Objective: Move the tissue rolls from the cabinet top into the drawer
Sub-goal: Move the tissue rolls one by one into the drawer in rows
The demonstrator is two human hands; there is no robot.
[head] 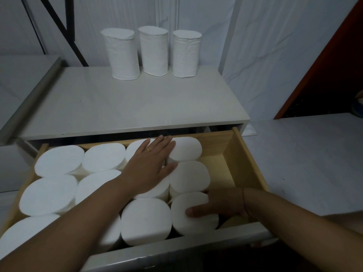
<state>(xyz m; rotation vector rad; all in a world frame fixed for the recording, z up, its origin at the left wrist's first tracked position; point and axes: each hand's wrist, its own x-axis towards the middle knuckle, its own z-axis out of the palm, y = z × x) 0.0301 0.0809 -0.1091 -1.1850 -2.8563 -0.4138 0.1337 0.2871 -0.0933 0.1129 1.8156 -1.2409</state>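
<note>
Plainly, the left hand (151, 165) lies flat and released, palm down, fingers straight and close together, resting on the tops of the packed rolls (59, 160) that stand on end in the open drawer (249, 160). Its fingertips reach the back roll (186, 149) by the drawer's far wall, and its thumb touches the middle roll (191, 177) just to its right. A gold ring (149, 149) sits on one finger.

Just nearer than that hand and to its right, the right hand (220, 205) grasps the front roll (188, 222). The thumb lies across the roll's flat top and the fingers curl round its far side, between it and the middle roll. A thin red thread (244, 201) circles this wrist. To the right of the right hand, a strip of bare wooden drawer floor shows beside the rolls.

Well beyond both hands, past the drawer's back edge, three tissue rolls stand upright in a row at the far side of the cabinet top (117, 107): a left roll (122, 54), a centre roll (154, 50) and a right roll (186, 53), close beside one another with narrow gaps. A white draped sheet (275, 46) hangs behind them.
</note>
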